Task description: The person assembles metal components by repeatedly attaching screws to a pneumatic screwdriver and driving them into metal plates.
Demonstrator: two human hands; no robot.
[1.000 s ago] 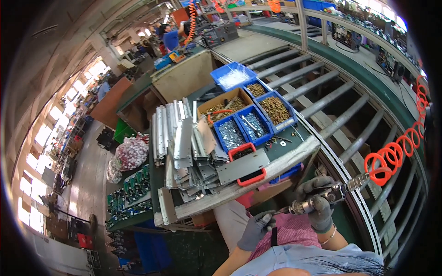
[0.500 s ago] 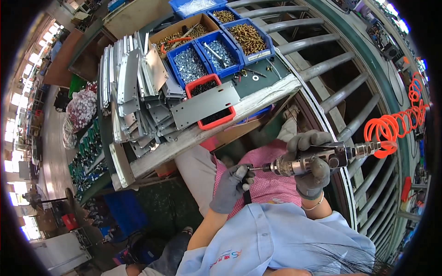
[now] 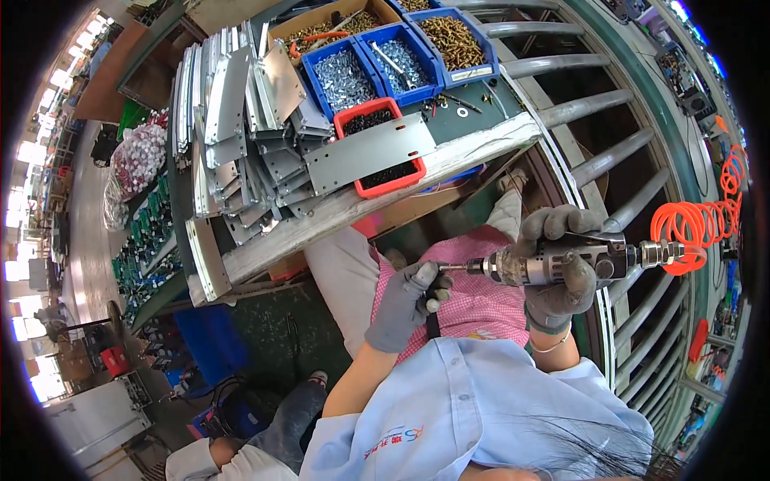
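My right hand, in a grey glove, is wrapped round a metal air screwdriver held level over my lap. Its thin bit points left, toward my left hand. That gloved left hand has thumb and fingers pinched together at the bit's tip. Whatever sits between those fingers is too small and covered to make out. An orange coiled air hose runs from the back of the tool up to the right. A flat metal plate with holes lies across a red bin of dark screws, beyond both hands.
Stacked metal plates fill the bench's left side. Blue bins hold silver hardware, and another blue bin holds brass-coloured pieces. A white-wrapped bench edge lies ahead. Metal rollers line the right. Another person's leg shows lower left.
The view has shifted, so the bench and bins sit higher in the picture. Both hands and the screwdriver appear slightly higher, the tool further right. Each hand keeps the same grip.
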